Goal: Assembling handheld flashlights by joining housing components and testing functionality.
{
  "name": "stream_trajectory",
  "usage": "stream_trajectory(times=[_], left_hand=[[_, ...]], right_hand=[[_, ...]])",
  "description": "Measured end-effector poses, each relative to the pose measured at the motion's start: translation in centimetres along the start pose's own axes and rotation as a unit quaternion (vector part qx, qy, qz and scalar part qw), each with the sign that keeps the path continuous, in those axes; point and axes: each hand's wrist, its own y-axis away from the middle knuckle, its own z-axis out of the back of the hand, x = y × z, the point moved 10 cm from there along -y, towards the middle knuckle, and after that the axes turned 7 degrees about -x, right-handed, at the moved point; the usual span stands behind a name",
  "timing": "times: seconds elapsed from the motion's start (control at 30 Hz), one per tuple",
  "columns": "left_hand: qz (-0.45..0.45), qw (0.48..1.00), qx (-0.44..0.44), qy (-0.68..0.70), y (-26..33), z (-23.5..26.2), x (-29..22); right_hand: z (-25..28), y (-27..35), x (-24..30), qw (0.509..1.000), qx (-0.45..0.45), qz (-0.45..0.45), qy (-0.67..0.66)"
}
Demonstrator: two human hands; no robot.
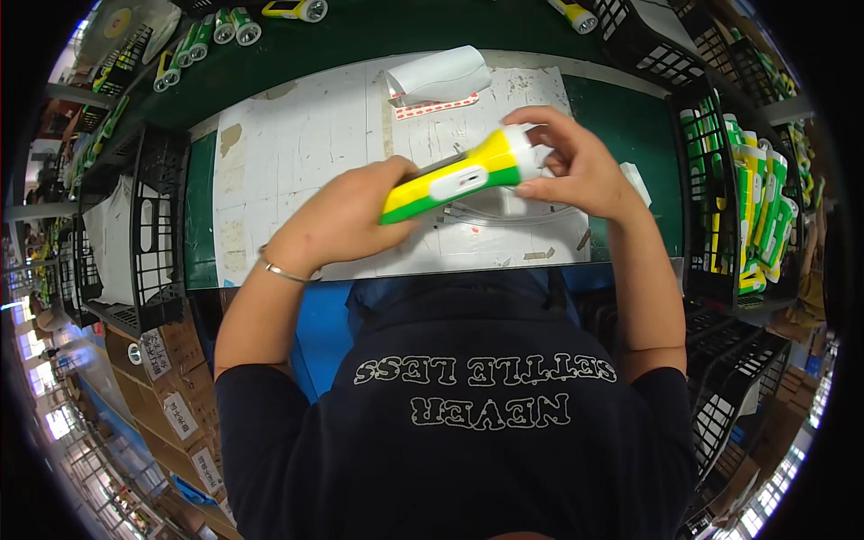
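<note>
A yellow and green flashlight with a white head ring and a white switch panel is held tilted above the white work sheet, its head up and to the right. My left hand is wrapped round its tail end. At the other end, the curled fingers of my right hand grip the white rim of the head. The lens side is turned toward my right palm and partly hidden. Beneath the flashlight lies a clear plastic piece, blurred and partly covered.
A curled white paper roll with red-marked strips lies behind the flashlight. Several flashlights line the far left. A black crate stands at left; another, holding green-yellow flashlights, at right. Cardboard boxes are stacked lower left.
</note>
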Motion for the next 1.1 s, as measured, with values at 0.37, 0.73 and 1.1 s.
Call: stream_trajectory(times=[0.37, 0.73, 1.1], left_hand=[[0.163, 0.925, -0.101, 0.328, -1.9, -4.9, 6.0], [0.108, 0.95, -0.123, 0.267, -4.0, -5.7, 3.8], [0.023, 0.96, -0.278, -0.005, -3.2, -3.0, 0.0]], right_hand=[[-3.4, -4.4, -6.2, 0.901, -0.18, 0.041, 0.393], [-1.7, -2.0, -5.3, 0.991, -0.097, -0.054, -0.079], [-1.5, -1.4, -6.3, 0.984, -0.126, -0.104, -0.07]])
